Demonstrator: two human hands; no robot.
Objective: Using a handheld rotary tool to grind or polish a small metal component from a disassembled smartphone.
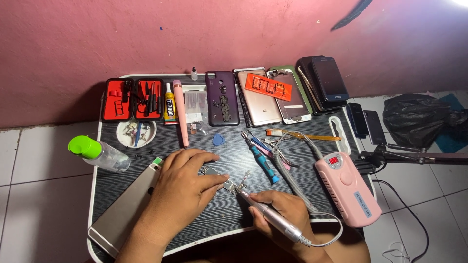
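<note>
My left hand (181, 187) rests on the dark table and pinches a small metal part (216, 175) between thumb and fingers. My right hand (282, 207) grips a silver pen-shaped rotary tool (270, 216) whose tip meets the metal part near a small bracket (243, 181). A ribbed grey cable (290, 178) runs from the tool to a pink control box (348, 187) with a red display at the right. Under my left wrist lies a gold phone back (124, 209).
Along the table's far edge lie a red tool case (131, 100), a glue tube (169, 104), a pink rod (180, 114), a purple phone cover (222, 97) and several phones (292, 92). A green-capped bottle (100, 153), a white dish (136, 132), screwdrivers (263, 160), black bag (421, 117).
</note>
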